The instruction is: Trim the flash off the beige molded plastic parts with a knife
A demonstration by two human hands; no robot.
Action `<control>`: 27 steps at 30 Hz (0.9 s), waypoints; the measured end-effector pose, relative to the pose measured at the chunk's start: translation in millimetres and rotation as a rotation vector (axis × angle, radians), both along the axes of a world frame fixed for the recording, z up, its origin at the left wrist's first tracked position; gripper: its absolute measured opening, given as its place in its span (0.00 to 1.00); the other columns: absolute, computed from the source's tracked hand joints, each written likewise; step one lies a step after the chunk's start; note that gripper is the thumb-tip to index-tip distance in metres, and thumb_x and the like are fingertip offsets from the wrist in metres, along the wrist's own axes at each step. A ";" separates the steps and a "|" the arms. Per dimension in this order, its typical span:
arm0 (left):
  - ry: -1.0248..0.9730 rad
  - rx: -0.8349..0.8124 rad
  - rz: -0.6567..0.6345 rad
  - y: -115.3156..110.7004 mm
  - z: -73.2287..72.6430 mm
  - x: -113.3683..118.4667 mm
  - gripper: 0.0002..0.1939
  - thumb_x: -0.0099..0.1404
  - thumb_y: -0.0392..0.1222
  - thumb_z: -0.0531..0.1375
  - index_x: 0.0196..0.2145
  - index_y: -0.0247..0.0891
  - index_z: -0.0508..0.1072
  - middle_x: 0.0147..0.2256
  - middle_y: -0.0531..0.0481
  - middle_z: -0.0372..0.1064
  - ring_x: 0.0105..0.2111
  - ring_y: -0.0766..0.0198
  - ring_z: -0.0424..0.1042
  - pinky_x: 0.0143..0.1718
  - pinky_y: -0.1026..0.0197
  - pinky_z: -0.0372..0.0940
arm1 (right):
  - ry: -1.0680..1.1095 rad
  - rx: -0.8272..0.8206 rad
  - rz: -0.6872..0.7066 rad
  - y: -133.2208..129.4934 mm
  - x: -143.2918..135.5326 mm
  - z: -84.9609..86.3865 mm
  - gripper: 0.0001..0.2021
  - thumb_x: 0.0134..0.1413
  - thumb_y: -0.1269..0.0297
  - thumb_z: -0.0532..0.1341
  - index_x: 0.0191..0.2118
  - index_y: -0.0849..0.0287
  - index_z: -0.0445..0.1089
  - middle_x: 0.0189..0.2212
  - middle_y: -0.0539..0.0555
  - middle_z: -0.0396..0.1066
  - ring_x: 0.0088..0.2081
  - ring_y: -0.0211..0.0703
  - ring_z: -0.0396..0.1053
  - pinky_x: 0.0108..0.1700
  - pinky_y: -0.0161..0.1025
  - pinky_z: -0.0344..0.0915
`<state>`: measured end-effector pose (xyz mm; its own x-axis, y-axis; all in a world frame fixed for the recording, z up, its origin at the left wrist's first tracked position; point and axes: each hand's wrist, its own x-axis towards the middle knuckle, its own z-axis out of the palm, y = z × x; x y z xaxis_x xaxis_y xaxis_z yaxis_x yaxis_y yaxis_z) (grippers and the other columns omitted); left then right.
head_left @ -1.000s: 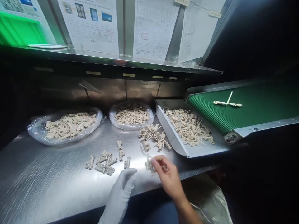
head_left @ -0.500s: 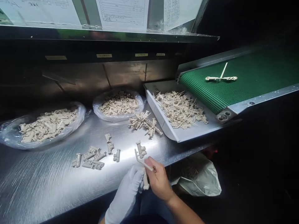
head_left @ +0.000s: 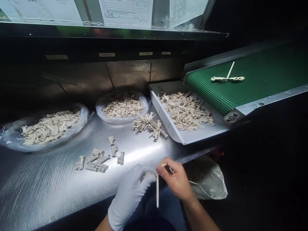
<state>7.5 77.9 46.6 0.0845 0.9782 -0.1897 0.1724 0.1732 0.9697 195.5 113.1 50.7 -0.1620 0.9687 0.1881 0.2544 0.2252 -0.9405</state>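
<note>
"Nearest?"
"White-gloved left hand (head_left: 131, 189): grip closed round a beige moulded plastic fitting (head_left: 148, 175), partly hidden. Bare right hand (head_left: 177, 181): grip pinched on a small beige plastic piece (head_left: 164, 165). Thin straight beige rod (head_left: 157, 192), hanging between the hands."
"On the silver metal table (head_left: 57, 183)?"
"Loose beige tubular plastic pieces (head_left: 96, 160), ahead of the left hand."
"Beyond?"
"Two clear plastic bags (head_left: 120, 120) of beige parts (head_left: 125, 106); white tray (head_left: 166, 115), heaped likewise; green ribbed conveyor belt (head_left: 216, 93)."

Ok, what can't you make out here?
Head view:
Beige plastic part: mostly covered by the white-gloved left hand.
Small grey object: unidentifiable, partly hidden inside the bare right hand.
Green ribbed conveyor belt: cut off by right edge.
White printed sheets: cut off by top edge.
</note>
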 end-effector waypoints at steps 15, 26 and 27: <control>-0.407 -0.309 -0.134 -21.6 -8.1 32.2 0.28 0.70 0.67 0.57 0.32 0.37 0.72 0.20 0.56 0.64 0.16 0.72 0.54 0.19 0.67 0.50 | 0.496 -0.127 -0.236 -33.5 3.7 -39.1 0.28 0.69 0.39 0.55 0.24 0.55 0.60 0.19 0.43 0.51 0.20 0.34 0.49 0.23 0.33 0.52; -0.657 -0.408 0.197 -17.5 1.9 27.2 0.24 0.60 0.65 0.70 0.32 0.39 0.76 0.19 0.58 0.62 0.18 0.71 0.57 0.20 0.69 0.59 | 0.585 -0.336 -0.365 -58.0 22.7 -59.0 0.20 0.62 0.42 0.66 0.38 0.57 0.73 0.21 0.43 0.60 0.18 0.31 0.51 0.20 0.28 0.56; -0.662 -0.398 0.204 -16.9 4.8 25.9 0.23 0.62 0.63 0.69 0.30 0.39 0.75 0.18 0.59 0.61 0.18 0.71 0.56 0.21 0.69 0.59 | 0.558 -0.345 -0.323 -59.6 16.1 -54.0 0.18 0.60 0.45 0.69 0.43 0.56 0.76 0.25 0.46 0.66 0.23 0.33 0.61 0.27 0.30 0.64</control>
